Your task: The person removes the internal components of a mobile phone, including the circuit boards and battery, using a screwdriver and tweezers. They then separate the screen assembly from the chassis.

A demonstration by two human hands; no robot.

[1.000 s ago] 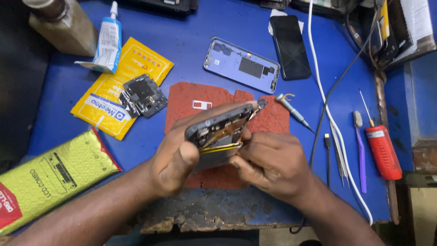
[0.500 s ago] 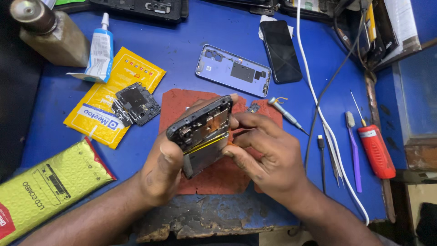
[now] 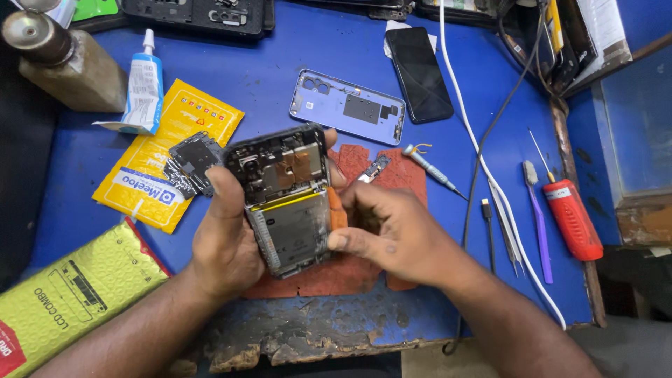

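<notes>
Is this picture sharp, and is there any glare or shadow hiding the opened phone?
Head view: evenly lit and sharp; the opened phone in the left hand reads clearly, with slight sheen on its lower plate. The right hand throws soft shadow on the red mat.

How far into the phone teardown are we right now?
Done: the lilac plastic back cover lies off on the blue table. In hand: left hand grips the opened black phone body, right hand pinching its edge. Left: circuit boards remain in the body.
</notes>
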